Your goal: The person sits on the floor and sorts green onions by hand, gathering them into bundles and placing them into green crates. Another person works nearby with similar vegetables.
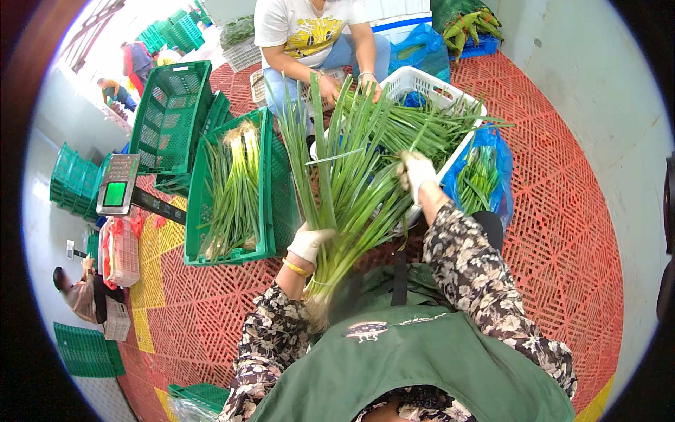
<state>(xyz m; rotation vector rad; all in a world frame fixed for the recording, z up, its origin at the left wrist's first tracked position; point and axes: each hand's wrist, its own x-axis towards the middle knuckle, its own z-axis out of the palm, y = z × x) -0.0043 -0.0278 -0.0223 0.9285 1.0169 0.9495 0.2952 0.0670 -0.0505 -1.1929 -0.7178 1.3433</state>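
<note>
My left hand (312, 243), in a white glove, grips a large bunch of green garlic (345, 221) around its lower stalks. The leaves fan upward and the root ends (318, 311) point at my apron. A thin band circles the stalks near the roots. My right hand (417, 175), in a white glove with soiled fingertips, is closed on leaves at the bunch's right side; the exact pinch is partly hidden. Beyond it, a white plastic basket (464, 100) holds more loose greens (422, 124). To the left, a green crate (266, 211) contains bunches of green garlic (234, 195).
A seated person (316, 47) opposite handles greens over the basket. A scale display (117, 184) stands left, by an upright green crate (171, 116). A blue bag of greens (482, 174) lies right, on red grid flooring (559, 211) beside a wall (596, 105).
</note>
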